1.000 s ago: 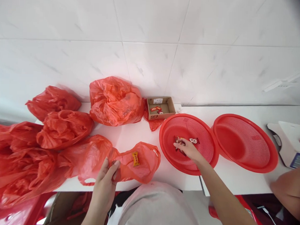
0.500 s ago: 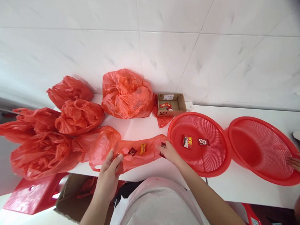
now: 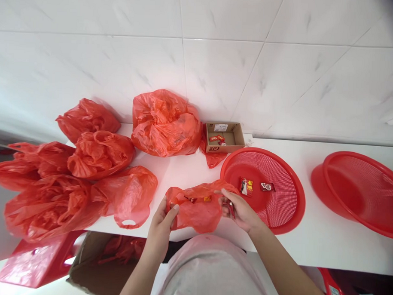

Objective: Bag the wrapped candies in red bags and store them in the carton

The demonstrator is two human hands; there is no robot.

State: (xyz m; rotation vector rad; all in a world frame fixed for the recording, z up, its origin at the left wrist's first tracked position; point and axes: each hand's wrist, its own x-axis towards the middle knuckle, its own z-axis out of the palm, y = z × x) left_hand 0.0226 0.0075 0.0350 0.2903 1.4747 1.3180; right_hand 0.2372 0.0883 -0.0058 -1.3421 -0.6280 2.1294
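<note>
My left hand point(image 3: 163, 224) pinches the left end of a thin red plastic bag point(image 3: 200, 216), thumb on top. The bag is held between my hands over the table's front part, bunched up. Through its film show an orange-yellow wrapped snack point(image 3: 207, 199) and a dark wrapped snack point(image 3: 191, 200). My right hand point(image 3: 242, 211) is closed at the bag's right end, with a small dark red snack packet point(image 3: 231, 209) in its fingers. How firmly it grips the bag I cannot tell. Just beyond that hand, a red mesh basket point(image 3: 293, 198) contains two wrapped snacks point(image 3: 246, 186).
Several stuffed red bags point(image 3: 167, 123) crowd the left and back. A small cardboard box point(image 3: 227, 148) with red packets stands by the wall. Another red basket point(image 3: 330, 193) tilts at the right. Below the table are a carton point(image 3: 92, 273) and red stool point(image 3: 31, 262).
The bag, stretched flat before, is now bunched and further right, as are both my hands. The right-hand basket has shifted right, and the other person's hand on it has left the view.
</note>
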